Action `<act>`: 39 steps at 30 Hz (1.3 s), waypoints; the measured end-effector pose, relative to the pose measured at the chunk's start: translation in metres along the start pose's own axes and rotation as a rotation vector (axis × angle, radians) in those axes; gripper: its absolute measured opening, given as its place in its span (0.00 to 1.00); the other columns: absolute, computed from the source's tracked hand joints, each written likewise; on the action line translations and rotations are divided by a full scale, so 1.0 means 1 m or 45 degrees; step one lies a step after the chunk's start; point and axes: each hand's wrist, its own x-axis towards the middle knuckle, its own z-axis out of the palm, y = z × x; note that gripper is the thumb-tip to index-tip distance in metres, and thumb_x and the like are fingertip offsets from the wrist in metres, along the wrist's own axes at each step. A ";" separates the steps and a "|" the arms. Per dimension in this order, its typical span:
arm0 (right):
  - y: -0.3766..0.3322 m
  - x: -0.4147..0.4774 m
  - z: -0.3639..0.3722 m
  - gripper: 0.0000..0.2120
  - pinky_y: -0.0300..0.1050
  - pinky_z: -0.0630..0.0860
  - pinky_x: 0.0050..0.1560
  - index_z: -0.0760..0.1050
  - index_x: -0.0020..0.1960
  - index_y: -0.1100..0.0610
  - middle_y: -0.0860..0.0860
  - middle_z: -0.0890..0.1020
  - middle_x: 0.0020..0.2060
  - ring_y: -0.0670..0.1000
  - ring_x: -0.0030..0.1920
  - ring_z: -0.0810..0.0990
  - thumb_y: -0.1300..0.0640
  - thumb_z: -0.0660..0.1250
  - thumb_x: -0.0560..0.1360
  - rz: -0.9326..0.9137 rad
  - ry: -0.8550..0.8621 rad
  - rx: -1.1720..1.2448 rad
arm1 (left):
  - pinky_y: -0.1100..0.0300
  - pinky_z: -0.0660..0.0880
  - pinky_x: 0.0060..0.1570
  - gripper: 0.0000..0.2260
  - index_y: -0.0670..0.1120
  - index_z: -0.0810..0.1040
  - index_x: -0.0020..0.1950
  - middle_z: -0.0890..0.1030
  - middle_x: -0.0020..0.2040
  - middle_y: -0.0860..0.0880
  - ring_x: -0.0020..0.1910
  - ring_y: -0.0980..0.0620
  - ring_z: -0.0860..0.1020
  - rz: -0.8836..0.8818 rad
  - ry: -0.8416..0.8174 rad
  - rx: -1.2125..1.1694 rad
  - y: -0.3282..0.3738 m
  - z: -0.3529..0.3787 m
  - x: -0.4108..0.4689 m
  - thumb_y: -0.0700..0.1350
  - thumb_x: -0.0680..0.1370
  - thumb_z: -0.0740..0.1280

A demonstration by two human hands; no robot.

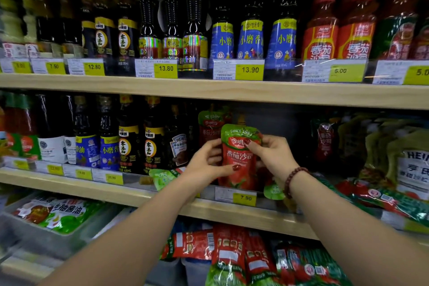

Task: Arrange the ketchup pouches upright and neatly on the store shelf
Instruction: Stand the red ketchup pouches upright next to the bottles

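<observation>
1. A pale wooden shelf board (209, 90) crosses the view, fronted with yellow price tags (249, 69).
2. Above that board stand dark glass sauce bottles (171, 23).
3. Below it, a second pale wooden board (130, 195); recesses behind are dim.

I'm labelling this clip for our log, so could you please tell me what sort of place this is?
Most likely a grocery store's condiment aisle. Wooden shelves carry rows of sauce bottles, yellow price tags line the edges, and both hands hold a ketchup pouch upright.

head cam | faces shelf (209, 93) front-on | close, slightly downward | single view
</observation>
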 end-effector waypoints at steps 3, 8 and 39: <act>-0.001 0.004 0.004 0.05 0.38 0.77 0.28 0.79 0.39 0.54 0.48 0.83 0.33 0.45 0.32 0.82 0.60 0.68 0.73 0.062 -0.017 -0.012 | 0.53 0.77 0.54 0.34 0.46 0.65 0.69 0.76 0.59 0.45 0.56 0.48 0.77 0.000 0.067 0.056 -0.012 0.014 0.007 0.34 0.67 0.75; -0.002 0.008 0.006 0.05 0.48 0.81 0.41 0.76 0.39 0.52 0.54 0.84 0.42 0.50 0.41 0.82 0.57 0.67 0.74 0.112 -0.005 -0.174 | 0.66 0.76 0.41 0.28 0.53 0.68 0.59 0.79 0.47 0.53 0.45 0.59 0.79 0.078 0.182 0.336 -0.029 0.022 0.015 0.39 0.65 0.77; 0.053 -0.056 0.000 0.12 0.40 0.68 0.48 0.77 0.51 0.47 0.43 0.79 0.46 0.45 0.49 0.74 0.45 0.58 0.74 -0.325 -0.011 -1.452 | 0.48 0.77 0.54 0.30 0.50 0.71 0.57 0.80 0.51 0.46 0.51 0.47 0.79 0.025 0.191 0.348 -0.045 0.033 0.105 0.38 0.60 0.79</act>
